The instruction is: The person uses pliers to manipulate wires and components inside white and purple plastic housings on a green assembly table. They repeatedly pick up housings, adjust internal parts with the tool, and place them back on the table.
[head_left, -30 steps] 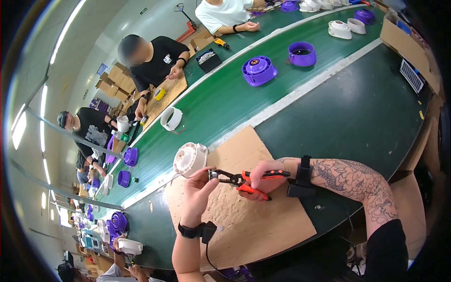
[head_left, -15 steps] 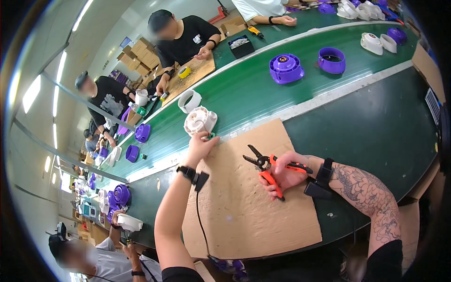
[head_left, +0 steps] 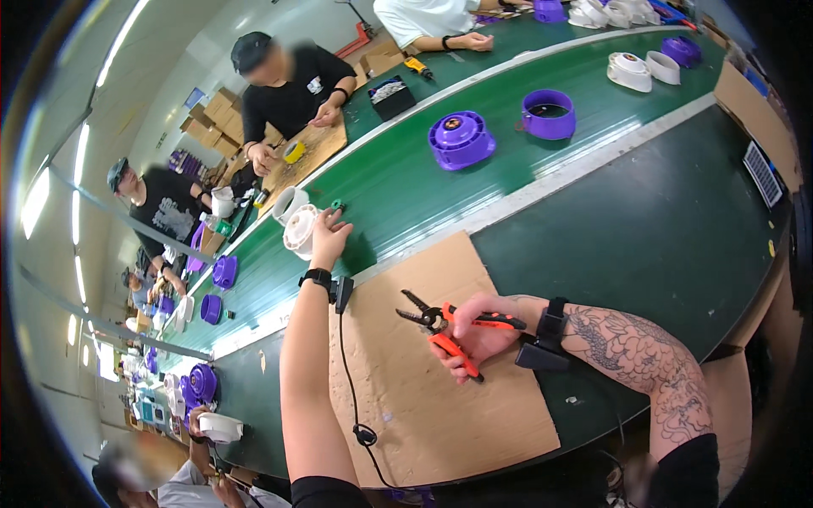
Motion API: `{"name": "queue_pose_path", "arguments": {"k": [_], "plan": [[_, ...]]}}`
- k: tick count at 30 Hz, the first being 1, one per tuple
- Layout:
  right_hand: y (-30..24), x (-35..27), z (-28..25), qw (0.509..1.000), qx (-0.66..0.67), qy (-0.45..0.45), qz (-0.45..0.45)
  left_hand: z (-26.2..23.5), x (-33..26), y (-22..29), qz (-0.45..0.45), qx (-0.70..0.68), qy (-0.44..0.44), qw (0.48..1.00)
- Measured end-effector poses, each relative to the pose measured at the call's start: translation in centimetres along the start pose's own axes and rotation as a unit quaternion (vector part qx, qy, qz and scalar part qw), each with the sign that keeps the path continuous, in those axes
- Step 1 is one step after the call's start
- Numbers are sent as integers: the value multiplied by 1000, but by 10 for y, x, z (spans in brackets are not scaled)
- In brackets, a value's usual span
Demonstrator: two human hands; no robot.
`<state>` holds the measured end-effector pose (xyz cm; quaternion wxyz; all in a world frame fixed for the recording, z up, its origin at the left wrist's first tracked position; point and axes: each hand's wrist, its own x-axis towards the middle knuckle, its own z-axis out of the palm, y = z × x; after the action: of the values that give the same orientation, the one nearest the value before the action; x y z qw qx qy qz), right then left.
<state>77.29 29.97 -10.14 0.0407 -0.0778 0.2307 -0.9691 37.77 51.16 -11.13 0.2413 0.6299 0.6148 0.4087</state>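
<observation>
My right hand (head_left: 476, 332) grips a pair of wire strippers (head_left: 453, 323) with orange-red and black handles, held above the cardboard sheet (head_left: 406, 398) with the black jaws spread. My left hand (head_left: 329, 240) reaches over the green conveyor belt (head_left: 389, 220), fingers apart and stretched out. It is beside a round white plastic housing (head_left: 300, 234), partly covering it. A small green part (head_left: 338, 205) lies just past my fingertips. Behind the housing stands a white ring (head_left: 290, 204).
A purple housing (head_left: 460, 140) and a purple ring (head_left: 549, 115) sit on the belt ahead. A metal rail (head_left: 559, 183) edges the belt. Across it, a co-worker (head_left: 292, 85) sits at a board. At lower left another person holds a white part (head_left: 222, 427).
My left hand has moved forward over the belt; the white housing and green part now sit farther onto it. The view has shifted. My right hand keeps the wire strippers.
</observation>
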Motion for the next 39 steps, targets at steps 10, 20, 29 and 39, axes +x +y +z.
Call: {"name": "queue_pose_path", "arguments": {"k": [10,20,29,39], "plan": [[-1,-11,-3,999,3,-7,-48,127,-13,140,209,167,-181,947],[2,-14,4,998,-1,19,-62,192,11,165,184,226,-87,952],[2,-7,10,998,0,48,-46,64,27,68,-124,166,-104,973],[0,-11,12,997,-15,54,-50,39,-64,176,-65,-179,-208,959]]}}
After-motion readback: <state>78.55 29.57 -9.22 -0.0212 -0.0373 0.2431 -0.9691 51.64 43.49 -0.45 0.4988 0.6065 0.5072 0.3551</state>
